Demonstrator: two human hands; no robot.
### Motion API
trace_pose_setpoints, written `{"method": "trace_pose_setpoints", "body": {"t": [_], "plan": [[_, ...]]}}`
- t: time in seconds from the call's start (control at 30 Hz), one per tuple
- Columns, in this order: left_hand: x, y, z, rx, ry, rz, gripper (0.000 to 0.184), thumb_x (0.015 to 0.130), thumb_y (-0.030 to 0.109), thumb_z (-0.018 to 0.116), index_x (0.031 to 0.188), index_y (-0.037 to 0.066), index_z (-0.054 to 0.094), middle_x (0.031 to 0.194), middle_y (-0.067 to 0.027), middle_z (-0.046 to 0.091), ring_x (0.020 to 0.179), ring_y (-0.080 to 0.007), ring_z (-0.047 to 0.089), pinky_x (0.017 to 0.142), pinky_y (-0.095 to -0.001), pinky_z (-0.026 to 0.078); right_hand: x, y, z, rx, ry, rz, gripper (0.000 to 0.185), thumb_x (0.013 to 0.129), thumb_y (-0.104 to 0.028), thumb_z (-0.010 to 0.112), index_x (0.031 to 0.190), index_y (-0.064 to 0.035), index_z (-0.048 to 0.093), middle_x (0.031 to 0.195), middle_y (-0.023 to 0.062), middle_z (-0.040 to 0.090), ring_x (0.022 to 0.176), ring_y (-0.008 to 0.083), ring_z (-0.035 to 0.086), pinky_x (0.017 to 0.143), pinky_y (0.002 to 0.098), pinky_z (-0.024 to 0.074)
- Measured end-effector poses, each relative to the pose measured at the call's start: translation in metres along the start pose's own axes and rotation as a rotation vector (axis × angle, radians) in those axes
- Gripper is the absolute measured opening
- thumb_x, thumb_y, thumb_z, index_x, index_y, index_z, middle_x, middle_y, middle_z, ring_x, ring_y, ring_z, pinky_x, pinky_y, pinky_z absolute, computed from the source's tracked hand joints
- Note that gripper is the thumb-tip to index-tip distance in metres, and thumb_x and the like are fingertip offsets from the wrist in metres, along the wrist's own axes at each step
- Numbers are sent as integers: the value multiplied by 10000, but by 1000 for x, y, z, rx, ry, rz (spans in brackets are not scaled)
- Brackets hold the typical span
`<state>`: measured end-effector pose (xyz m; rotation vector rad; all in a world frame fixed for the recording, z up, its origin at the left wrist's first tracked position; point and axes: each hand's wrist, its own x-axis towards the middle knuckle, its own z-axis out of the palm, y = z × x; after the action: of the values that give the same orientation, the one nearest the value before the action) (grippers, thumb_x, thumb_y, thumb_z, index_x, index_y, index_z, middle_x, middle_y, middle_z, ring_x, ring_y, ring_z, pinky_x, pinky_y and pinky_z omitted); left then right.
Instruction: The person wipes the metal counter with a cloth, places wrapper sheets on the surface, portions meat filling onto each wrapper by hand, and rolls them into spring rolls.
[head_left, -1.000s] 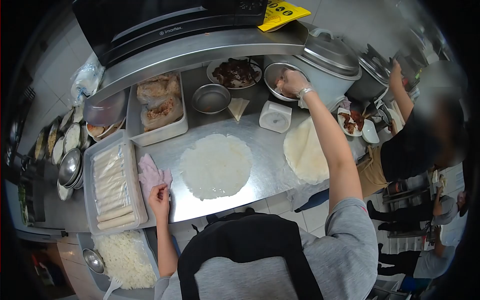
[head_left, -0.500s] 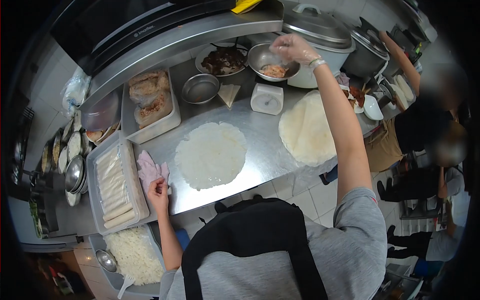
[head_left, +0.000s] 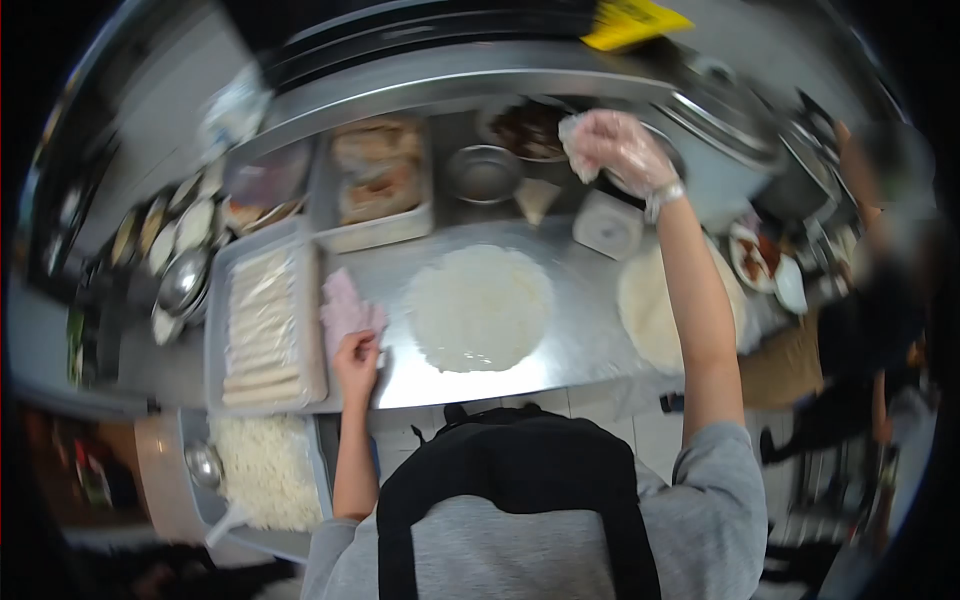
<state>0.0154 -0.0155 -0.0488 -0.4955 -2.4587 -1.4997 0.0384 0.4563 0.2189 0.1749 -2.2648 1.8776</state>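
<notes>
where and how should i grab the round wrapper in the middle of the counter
Probably pinch the round wrapper at its near edge, coming in low from the near side: it lies flat and looks thin, so only its rim offers a grip. The left hand is closest.

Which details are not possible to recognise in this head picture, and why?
In the head view:
The metal bowl: contents, mostly hidden by the right hand.
The white scale: dial reading, blurred and too small.
The yellow packet: any print, blurred.
The black appliance: its top, cut off by the upper edge.
</notes>
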Motion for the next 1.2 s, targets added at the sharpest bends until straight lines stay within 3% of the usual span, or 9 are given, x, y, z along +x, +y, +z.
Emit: {"method": "trace_pose_setpoints", "body": {"t": [0.17, 0.37, 0.6, 0.73, 0.8, 0.93, 1.03, 1.1, 1.2], "plan": [[0, 16, -2, -16, 13, -67, 177, 731, 30, 667, 907, 24, 678, 827, -59, 648, 688, -128, 597, 605, -252, 452, 99, 72, 113, -43, -144, 110, 82, 839, -59, 641, 881, 11, 646, 717, 26, 608, 639, 117, 599, 585, 285, 511], [1, 15, -8, -106, -15, -101, 180, 730, 44, 681, 909, 29, 688, 835, -66, 657, 702, -133, 613, 598, -251, 451, 216, 153, 214, -916, -246, -360, 213, 798, -122, 670, 995, -42, 677, 851, 95, 699, 768, 230, 660, 737, 351, 538], [4, 17, -13, -150, -30, -125, 152, 770, 46, 676, 921, 29, 685, 807, -63, 642, 688, -136, 611, 586, -249, 462, 232, 152, 285, -1055, -382, -259, 251, 730, -127, 646, 973, -68, 661, 959, 185, 665, 981, 324, 631, 869, 402, 487], [5, 18, -15, -203, -42, -141, 142, 777, 46, 679, 917, 23, 684, 809, -69, 643, 685, -142, 614, 585, -252, 466, 241, 162, 290, -1070, -464, -211, 226, 725, -98, 632, 947, -83, 670, 948, 161, 671, 947, 327, 639, 850, 388, 500], [5, 16, -15, -202, -41, -149, 142, 776, 45, 678, 916, 24, 684, 808, -70, 641, 685, -142, 613, 587, -251, 467, 246, 180, 290, -995, -381, -479, 172, 713, -64, 631, 881, -84, 666, 910, 146, 672, 880, 333, 647, 793, 389, 515], [4, 14, -14, -203, -42, -148, 146, 772, 43, 682, 917, 23, 684, 811, -70, 638, 683, -140, 612, 592, -245, 469, 241, 184, 283, -999, -277, -368, 121, 697, -48, 650, 816, -72, 656, 866, 135, 665, 810, 308, 654, 726, 379, 518], [4, 15, -14, -201, -36, -134, 148, 773, 27, 676, 921, 22, 684, 813, -64, 636, 689, -132, 609, 596, -241, 468, 240, 183, 266, -761, -15, -351, 77, 782, -67, 634, 850, -70, 669, 743, 126, 661, 722, 305, 659, 650, 382, 517], [3, 15, -14, -211, -46, -140, 147, 776, 19, 670, 922, 20, 685, 817, -61, 638, 691, -127, 607, 598, -239, 466, 232, 165, 241, 124, -200, 245, 97, 861, -98, 631, 933, -34, 640, 771, 65, 642, 777, 244, 658, 649, 348, 521], [3, 15, -12, -217, -43, -133, 141, 782, 6, 661, 921, 15, 685, 824, -58, 641, 691, -118, 601, 603, -235, 463, 170, 108, 205, 429, -123, 250, 369, 883, -124, 636, 1181, 54, 511, 947, 87, 605, 949, 216, 620, 756, 343, 541]]}}
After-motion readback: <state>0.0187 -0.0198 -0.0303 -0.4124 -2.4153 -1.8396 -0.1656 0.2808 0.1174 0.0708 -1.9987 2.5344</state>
